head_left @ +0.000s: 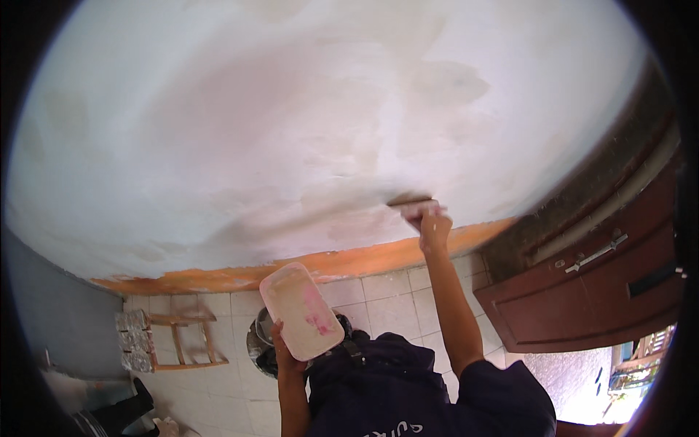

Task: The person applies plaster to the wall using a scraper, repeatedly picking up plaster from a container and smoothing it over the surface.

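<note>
My right hand (432,224) is closed around a wide-bladed putty knife (409,199), slightly blurred. The blade lies against the lower part of a wall (320,109) covered in patchy white and pinkish filler. My left hand (282,351) grips the side of a shallow pink plastic tub (322,350), held tilted in front of my body. A thin pale layer coats the inside of the tub, with a brighter pink smear near one end. Below the filler runs an orange-painted strip (364,258) along the wall's foot.
A round dark bucket (256,348) stands on the tiled floor (251,397), partly behind the tub. To the left is a wooden frame (177,344) beside foil-like wrapped pieces (134,341). Another person's leg (120,409) shows lower left. A brown door (575,291) with a bolt is at right.
</note>
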`<move>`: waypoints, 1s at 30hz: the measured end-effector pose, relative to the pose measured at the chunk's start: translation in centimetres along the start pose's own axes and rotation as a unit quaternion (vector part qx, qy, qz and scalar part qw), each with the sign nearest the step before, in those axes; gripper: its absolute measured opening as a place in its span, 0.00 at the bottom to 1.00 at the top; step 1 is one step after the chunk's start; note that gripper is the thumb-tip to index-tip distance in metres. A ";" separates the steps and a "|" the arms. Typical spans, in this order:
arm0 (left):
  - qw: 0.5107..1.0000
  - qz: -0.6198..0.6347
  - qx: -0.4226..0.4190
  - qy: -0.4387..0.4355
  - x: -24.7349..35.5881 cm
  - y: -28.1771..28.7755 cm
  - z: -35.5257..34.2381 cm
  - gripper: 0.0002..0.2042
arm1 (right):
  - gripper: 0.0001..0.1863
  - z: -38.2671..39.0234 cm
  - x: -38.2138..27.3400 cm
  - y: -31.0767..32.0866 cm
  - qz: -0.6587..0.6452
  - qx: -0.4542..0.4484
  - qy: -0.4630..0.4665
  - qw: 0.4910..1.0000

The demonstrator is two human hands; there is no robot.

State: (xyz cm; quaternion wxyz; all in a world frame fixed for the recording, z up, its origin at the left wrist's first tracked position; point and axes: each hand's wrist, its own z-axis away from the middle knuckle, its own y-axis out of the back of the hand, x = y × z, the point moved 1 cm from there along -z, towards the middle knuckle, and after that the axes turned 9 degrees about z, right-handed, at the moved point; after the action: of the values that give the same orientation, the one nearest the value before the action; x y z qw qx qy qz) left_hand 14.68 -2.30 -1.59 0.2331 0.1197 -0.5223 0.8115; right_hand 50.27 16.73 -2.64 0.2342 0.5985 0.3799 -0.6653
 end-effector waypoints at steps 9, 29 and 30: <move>0.999 0.025 -0.023 0.008 0.1 -0.5 1.0 0.29 | 0.08 7.5 -15.3 -3.4 -0.036 -0.010 0.031 0.999; 1.000 0.017 -0.015 -0.007 0.5 -0.3 1.3 0.29 | 0.10 7.0 -7.2 0.5 -0.049 0.015 -0.020 0.998; 1.000 0.019 -0.014 -0.012 0.5 -0.4 1.3 0.29 | 0.11 7.1 -5.1 1.3 -0.045 0.026 -0.033 0.998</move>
State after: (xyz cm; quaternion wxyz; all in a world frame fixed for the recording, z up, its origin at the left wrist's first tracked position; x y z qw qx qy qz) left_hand 14.38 -3.23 -0.47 0.2134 0.1164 -0.5384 0.8068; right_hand 47.76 9.67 2.05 0.2005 0.5641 0.3812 -0.7045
